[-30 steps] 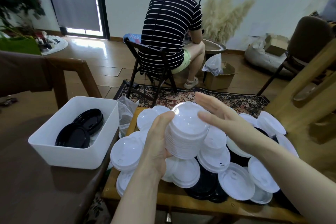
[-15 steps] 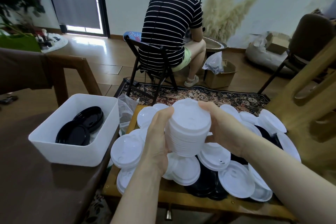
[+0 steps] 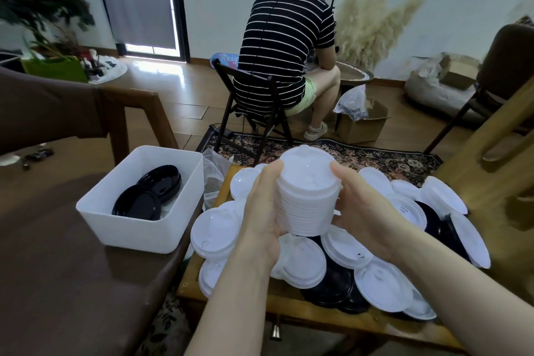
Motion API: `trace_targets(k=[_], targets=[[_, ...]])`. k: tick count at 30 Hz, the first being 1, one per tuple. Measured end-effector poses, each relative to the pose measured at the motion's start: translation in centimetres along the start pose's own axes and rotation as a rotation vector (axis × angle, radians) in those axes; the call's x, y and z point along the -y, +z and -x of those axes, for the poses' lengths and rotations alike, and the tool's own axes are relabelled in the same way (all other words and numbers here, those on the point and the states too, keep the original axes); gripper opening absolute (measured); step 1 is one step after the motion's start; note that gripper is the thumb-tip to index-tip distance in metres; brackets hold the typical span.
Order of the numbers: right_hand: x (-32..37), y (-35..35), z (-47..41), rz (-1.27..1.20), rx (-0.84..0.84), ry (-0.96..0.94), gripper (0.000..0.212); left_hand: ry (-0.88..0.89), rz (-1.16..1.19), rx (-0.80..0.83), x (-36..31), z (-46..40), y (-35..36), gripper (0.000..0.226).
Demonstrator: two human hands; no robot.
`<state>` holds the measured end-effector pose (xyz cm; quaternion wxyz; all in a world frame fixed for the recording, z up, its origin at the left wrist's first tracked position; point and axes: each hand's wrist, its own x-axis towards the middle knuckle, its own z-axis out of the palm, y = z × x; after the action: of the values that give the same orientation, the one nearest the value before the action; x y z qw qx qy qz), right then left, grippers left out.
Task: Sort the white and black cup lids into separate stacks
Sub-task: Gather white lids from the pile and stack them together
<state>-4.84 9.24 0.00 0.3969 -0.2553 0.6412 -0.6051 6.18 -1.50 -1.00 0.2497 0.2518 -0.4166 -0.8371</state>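
A tall stack of white lids [image 3: 307, 192] is held up above the low wooden table [image 3: 303, 315]. My left hand [image 3: 264, 208] grips its left side and my right hand [image 3: 361, 211] clasps its right side. Below lie several loose white lids [image 3: 213, 233] mixed with black lids [image 3: 332, 286] that are partly buried. A white bin [image 3: 138, 231] to the left holds two stacks of black lids [image 3: 146, 195].
The bin rests on a brown surface [image 3: 57, 269] at my left. A person in a striped shirt [image 3: 284, 46] sits on a folding chair [image 3: 251, 115] beyond the table. A cardboard box [image 3: 361, 124] and a wooden frame [image 3: 491, 153] stand to the right.
My right hand has closed in from an open hover onto the right side of the white stack. The stack has been squared up and raised slightly.
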Motion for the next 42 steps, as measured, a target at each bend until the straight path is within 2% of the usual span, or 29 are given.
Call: trace_targets(k=[5,11,15,21,25,31,36,42], targets=[[-0.5,1.3,1.2,0.0,-0.041,-0.043,0.045,-0.035,-0.077,0.05,0.3,0.9,-0.3,0.047],[0.2,4.2,2.9,-0.029,0.012,-0.076,0.042,0.103,-0.115,0.022,-1.1,4.3,-1.7,0.038],[-0.6,6.8,3.7,-0.033,0.073,-0.061,0.045,0.134,-0.107,-0.084,-2.2,6.5,-3.7,0.041],[-1.6,12.4,4.3,-0.025,0.181,-0.041,0.051,0.191,-0.164,-0.159,-4.0,10.1,-8.6,0.048],[-2.1,16.6,4.5,-0.07,0.24,-0.009,0.064,0.188,-0.151,-0.194,-5.9,12.0,-11.7,0.041],[-3.0,21.7,4.0,-0.174,0.26,0.045,0.049,0.19,-0.316,-0.256,-7.9,12.2,-16.3,0.043],[-5.0,24.5,2.8,-0.161,0.267,0.016,0.046,0.143,-0.333,-0.311,-8.4,11.2,-19.7,0.042],[-7.6,26.8,0.5,-0.073,0.244,-0.009,0.051,0.062,-0.25,-0.478,-7.5,9.3,-21.5,0.038]])
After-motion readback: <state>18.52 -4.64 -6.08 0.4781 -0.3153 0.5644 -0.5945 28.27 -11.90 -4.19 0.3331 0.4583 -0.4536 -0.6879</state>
